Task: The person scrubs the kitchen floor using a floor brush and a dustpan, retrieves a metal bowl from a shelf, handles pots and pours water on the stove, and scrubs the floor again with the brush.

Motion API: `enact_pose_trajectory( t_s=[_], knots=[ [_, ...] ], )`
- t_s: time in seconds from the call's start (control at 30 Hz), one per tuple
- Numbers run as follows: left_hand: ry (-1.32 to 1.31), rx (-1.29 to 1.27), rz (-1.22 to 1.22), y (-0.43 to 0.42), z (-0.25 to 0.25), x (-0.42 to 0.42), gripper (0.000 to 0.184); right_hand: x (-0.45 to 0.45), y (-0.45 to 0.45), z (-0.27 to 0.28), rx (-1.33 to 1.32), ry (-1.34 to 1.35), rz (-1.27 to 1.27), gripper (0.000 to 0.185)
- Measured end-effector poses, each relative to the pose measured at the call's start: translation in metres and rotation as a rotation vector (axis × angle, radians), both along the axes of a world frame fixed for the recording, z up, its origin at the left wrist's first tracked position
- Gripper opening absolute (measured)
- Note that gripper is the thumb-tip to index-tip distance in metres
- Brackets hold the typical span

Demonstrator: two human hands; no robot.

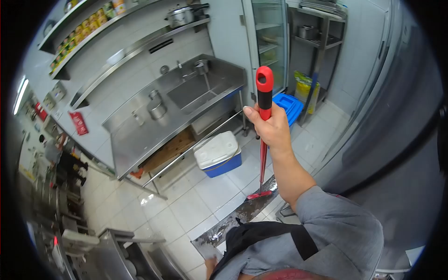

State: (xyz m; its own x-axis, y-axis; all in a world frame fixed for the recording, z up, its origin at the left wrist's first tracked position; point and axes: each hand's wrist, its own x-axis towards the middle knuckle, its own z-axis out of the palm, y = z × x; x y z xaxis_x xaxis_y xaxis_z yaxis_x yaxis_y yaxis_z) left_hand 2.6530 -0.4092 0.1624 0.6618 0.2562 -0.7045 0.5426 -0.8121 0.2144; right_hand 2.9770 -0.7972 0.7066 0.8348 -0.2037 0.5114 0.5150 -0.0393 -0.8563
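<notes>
The right hand [273,129] is closed firmly around a long-handled red-and-black floor tool [263,161], its thumb laid across the shaft just below the black band, the other fingers mostly hidden. The looped red end stands above the grip; the shaft runs down below it to a narrow red head [259,195], which rests on a dark, shiny, wet-looking floor strip [224,227]. Left of the grip and lower sits a blue cooler box with a white lid [217,154]; farther left is a stainless-steel sink counter [154,133]. Just behind the grip, to its right, shows a bright blue plastic lid [291,106]. Of the left hand [211,267], too little shows below to tell its grip.
</notes>
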Motion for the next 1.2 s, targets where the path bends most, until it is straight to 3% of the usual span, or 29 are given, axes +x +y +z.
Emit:
enact_pose_trajectory(
  t_s=[0.07, 0.1, 0.27, 0.5, 0.57, 0.63, 0.67, 0.7, 0.73, 0.8, 0.9, 1.0, 1.03, 1.1, 1.2],
  knots=[
    [0.128, -0.076, 0.008, -0.009, -0.001, 0.020, 0.045, 0.027, -0.002, 0.009, -0.073, 0.074, -0.086, 0.027],
    [0.138, -0.099, 0.012, -0.005, -0.003, 0.041, 0.044, 0.049, -0.005, 0.009, -0.045, -0.071, -0.119, 0.027],
    [0.142, -0.181, -0.022, 0.037, -0.018, 0.175, 0.036, 0.124, -0.042, 0.014, -0.068, -0.081, -0.415, 0.022],
    [0.093, -0.227, -0.070, 0.127, 0.002, 0.432, 0.026, 0.195, -0.095, 0.025, -0.087, -0.120, -0.835, 0.025],
    [0.013, -0.315, -0.100, 0.158, 0.006, 0.518, 0.023, 0.194, -0.114, 0.025, -0.022, -0.186, -0.846, 0.025],
    [-0.131, -0.471, -0.143, 0.155, 0.031, 0.615, 0.021, 0.184, -0.118, 0.036, 0.015, -0.182, -0.901, 0.026],
    [-0.331, -0.463, -0.255, 0.101, 0.120, 0.648, 0.019, 0.185, -0.128, 0.039, 0.023, -0.245, -0.924, 0.026],
    [-0.160, -0.552, -0.021, 0.069, 0.138, 0.697, 0.027, 0.187, -0.140, 0.041, 0.034, -0.311, -0.944, 0.026],
    [-0.154, -0.543, -0.175, 0.024, 0.182, 0.729, 0.030, 0.188, -0.151, 0.044, 0.008, -0.342, -0.981, 0.025],
    [-0.147, -0.675, -0.221, -0.059, 0.222, 0.763, 0.029, 0.192, -0.178, 0.047, 0.022, -0.349, -1.033, 0.025],
    [-0.112, -0.746, -0.366, -0.163, 0.200, 0.780, 0.025, 0.201, -0.231, 0.049, 0.026, -0.385, -1.075, 0.024],
    [-0.042, -0.837, -0.455, -0.205, 0.080, 0.763, 0.025, 0.225, -0.296, 0.054, 0.050, -0.398, -1.065, 0.024],
    [-0.022, -0.685, -0.368, -0.212, 0.046, 0.738, 0.025, 0.235, -0.322, 0.051, 0.016, -0.380, -1.081, 0.022],
    [0.151, -0.297, -0.443, -0.206, 0.009, 0.684, 0.022, 0.250, -0.367, 0.038, -0.009, -0.318, -1.109, 0.021],
    [0.303, -0.204, -0.466, -0.217, 0.018, 0.664, 0.022, 0.274, -0.428, 0.014, 0.030, -0.346, -1.121, 0.020]
  ],
)
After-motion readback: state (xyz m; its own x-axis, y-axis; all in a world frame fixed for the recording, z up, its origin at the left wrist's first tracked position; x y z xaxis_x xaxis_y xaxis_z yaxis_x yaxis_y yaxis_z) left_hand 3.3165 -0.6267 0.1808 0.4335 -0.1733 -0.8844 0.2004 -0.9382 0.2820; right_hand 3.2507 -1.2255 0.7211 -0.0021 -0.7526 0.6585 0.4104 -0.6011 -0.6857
